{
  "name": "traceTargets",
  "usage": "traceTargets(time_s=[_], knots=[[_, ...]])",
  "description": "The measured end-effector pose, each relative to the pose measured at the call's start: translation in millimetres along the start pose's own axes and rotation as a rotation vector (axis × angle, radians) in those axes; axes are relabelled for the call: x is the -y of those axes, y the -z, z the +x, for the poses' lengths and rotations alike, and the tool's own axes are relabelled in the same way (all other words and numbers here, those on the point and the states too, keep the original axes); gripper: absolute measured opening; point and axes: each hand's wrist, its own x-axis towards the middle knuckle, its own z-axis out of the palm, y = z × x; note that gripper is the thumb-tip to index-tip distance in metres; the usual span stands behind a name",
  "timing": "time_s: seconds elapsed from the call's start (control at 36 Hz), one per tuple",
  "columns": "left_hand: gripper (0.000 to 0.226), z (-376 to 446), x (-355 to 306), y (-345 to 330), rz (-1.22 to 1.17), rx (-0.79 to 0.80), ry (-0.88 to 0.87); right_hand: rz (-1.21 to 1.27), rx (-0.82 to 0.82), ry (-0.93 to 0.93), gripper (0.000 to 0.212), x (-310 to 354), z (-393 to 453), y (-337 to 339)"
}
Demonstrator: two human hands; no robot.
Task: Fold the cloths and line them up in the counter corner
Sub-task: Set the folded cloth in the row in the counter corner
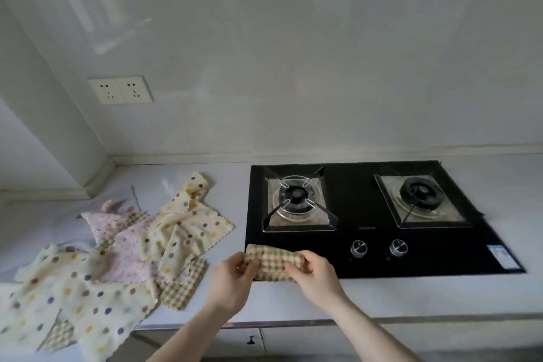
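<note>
A small green-and-cream checked cloth (271, 261) is folded into a short band and held just above the counter, over the hob's near left corner. My left hand (232, 282) pinches its left end and my right hand (316, 279) grips its right end. To the left lies a loose pile: a cream polka-dot cloth (191, 226), a pink speckled cloth (126, 253), another checked cloth (183, 288) and a large polka-dot cloth (79, 303) that hangs over the counter's front edge. The counter corner (117, 167) lies at the back left.
A black two-burner gas hob (367, 214) with two knobs (377, 248) fills the counter's right half. A double wall socket (120, 89) sits above the corner. The counter's front edge (293, 322) runs below my hands, with a cabinet door beneath it.
</note>
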Motion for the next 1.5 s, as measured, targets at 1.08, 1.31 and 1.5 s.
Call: traceTargets(time_s=[1.08, 1.31, 1.5], knots=[[0.027, -53.2, -421.8, -315.1, 0.351, 0.582, -0.508, 0.201, -0.591, -0.178, 0.012, -36.9, -196.6, 470.4], [0.042, -8.5, -482.1, -396.1, 0.361, 0.597, -0.609, 0.293, -0.674, -0.249, 0.009, -62.3, -165.1, 549.0], [0.036, 10.2, -518.4, -457.1, 0.363, 0.662, -0.619, 0.419, -0.79, -0.339, 0.018, -92.9, -146.6, 604.8]])
